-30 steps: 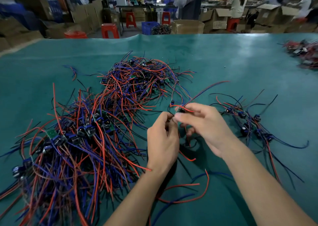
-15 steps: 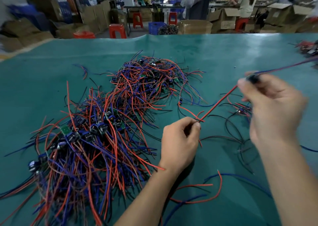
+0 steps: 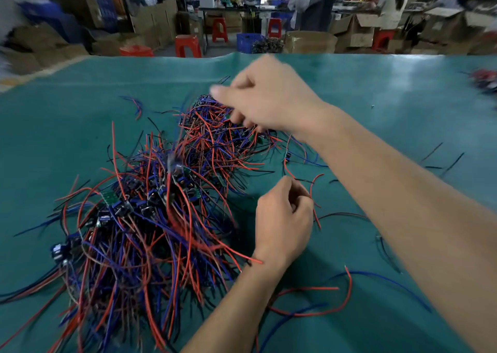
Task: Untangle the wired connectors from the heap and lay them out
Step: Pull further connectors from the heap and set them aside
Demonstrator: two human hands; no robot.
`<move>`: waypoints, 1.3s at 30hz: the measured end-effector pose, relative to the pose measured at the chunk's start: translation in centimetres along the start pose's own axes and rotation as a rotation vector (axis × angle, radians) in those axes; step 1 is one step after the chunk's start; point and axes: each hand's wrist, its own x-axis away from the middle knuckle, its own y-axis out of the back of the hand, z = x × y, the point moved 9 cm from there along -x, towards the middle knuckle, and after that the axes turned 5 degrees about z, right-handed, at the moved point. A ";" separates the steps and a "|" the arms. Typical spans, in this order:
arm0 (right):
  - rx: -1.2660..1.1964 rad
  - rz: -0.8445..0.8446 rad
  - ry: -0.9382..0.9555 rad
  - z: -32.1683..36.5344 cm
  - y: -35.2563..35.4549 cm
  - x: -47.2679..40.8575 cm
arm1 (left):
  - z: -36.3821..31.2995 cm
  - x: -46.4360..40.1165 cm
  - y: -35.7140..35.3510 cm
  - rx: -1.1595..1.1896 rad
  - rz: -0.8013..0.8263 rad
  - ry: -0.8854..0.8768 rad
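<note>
Green sheeting covers the worktop (image 3: 390,89), and nearest the camera a few loose red and blue wires (image 3: 317,312) lie on it between the two forearms. Just beyond them the left hand (image 3: 282,223) rests by the right edge of the heap (image 3: 150,218), its fingers curled, with a thin red wire (image 3: 313,191) beside the fingertips; whether it pinches that wire I cannot tell. Half a second ago the right hand was out to the right, drawing a red-and-blue wired connector taut away from the left hand. Now the right hand (image 3: 269,102) has swung back across and hovers over the far lobe of the heap, fingers curled and thumb out, too blurred to show whether it holds anything. The stretched wire is gone from between the hands, so I judge that connector was freed and dropped at the right, though that spot is hidden by the arm, and that the right hand is going for the next one. Most of the job remains: the heap of red, blue and black leads with dark connector blocks and small green boards is still large and matted. Farther off stand red stools (image 3: 188,45), a blue crate (image 3: 248,40) and cardboard boxes (image 3: 310,42). No brand, label or writing can be read anywhere.
</note>
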 end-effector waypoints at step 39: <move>-1.854 0.021 -0.256 -12.8 -4.1 12.2 | 0.6 0.1 -0.4 0.197 0.008 -0.002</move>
